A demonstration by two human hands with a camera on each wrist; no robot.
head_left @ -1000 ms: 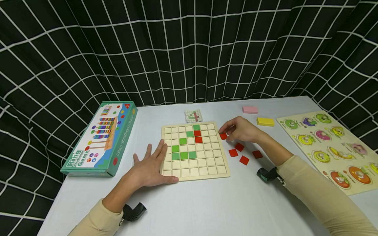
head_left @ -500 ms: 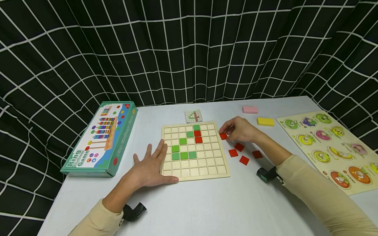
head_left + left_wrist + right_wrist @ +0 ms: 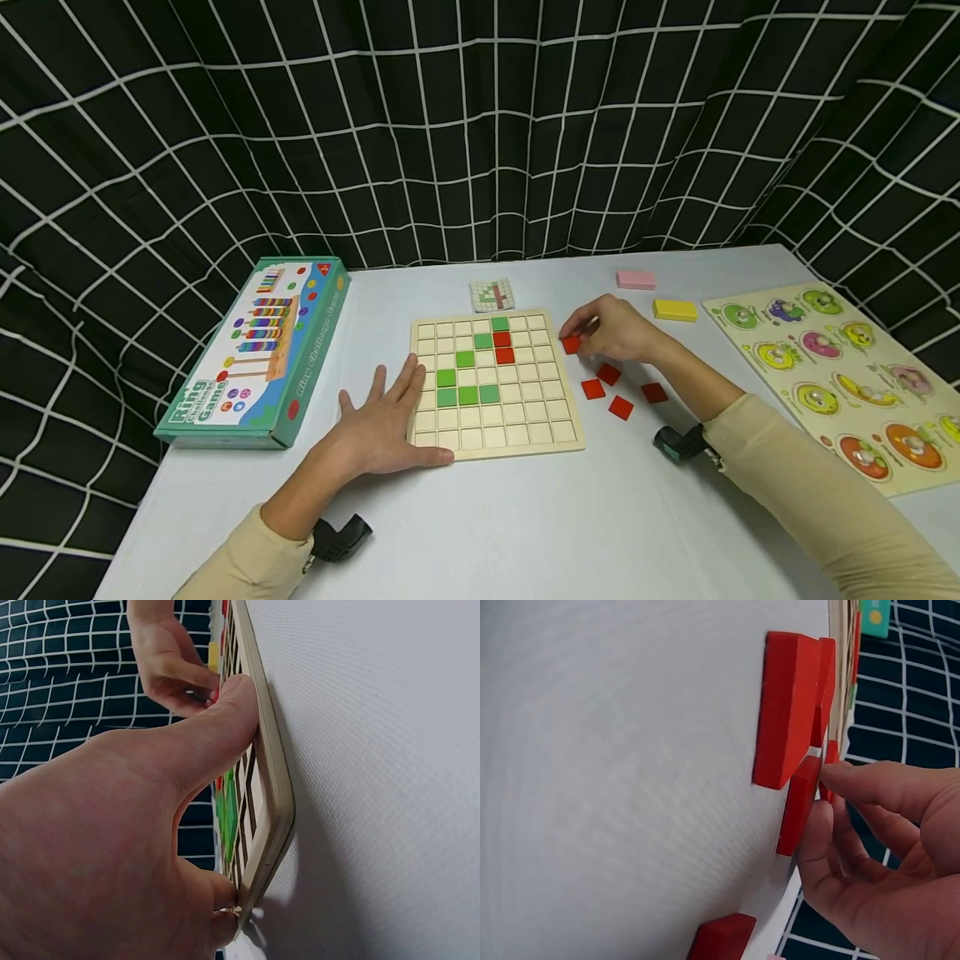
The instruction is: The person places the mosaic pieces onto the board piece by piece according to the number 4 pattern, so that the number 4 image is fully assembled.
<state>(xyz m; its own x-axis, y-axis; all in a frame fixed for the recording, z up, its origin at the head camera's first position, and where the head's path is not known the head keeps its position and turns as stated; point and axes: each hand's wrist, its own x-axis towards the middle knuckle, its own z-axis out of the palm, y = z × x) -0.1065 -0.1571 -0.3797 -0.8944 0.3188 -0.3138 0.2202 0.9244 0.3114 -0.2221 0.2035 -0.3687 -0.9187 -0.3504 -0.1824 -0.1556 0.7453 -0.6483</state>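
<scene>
A pale wooden grid board [image 3: 525, 414] lies on the table, with several green tiles [image 3: 467, 395] and two red tiles [image 3: 504, 347] in its squares. My left hand [image 3: 378, 429] rests spread on the board's near left corner; its thumb [image 3: 236, 701] lies over the front rim in the left wrist view. Just right of the board, my right hand [image 3: 618, 329] pinches a red square tile [image 3: 572, 344] between thumb and fingers, close to the table. Several loose red tiles [image 3: 620, 407] lie nearer me; one thick red tile [image 3: 784, 712] shows large in the right wrist view.
Behind the board is a small pattern card [image 3: 492, 296]. A pink block [image 3: 635, 280] and a yellow block [image 3: 674, 311] stand at the back right. A fruit puzzle board [image 3: 813, 379] lies far right, a boxed ring game [image 3: 258, 354] far left. A black gridded curtain [image 3: 480, 167] surrounds the table.
The red tile in my right hand has shifted slightly right, away from the board edge, along with the fingers. My left hand and the tiles on the board stay as they were.
</scene>
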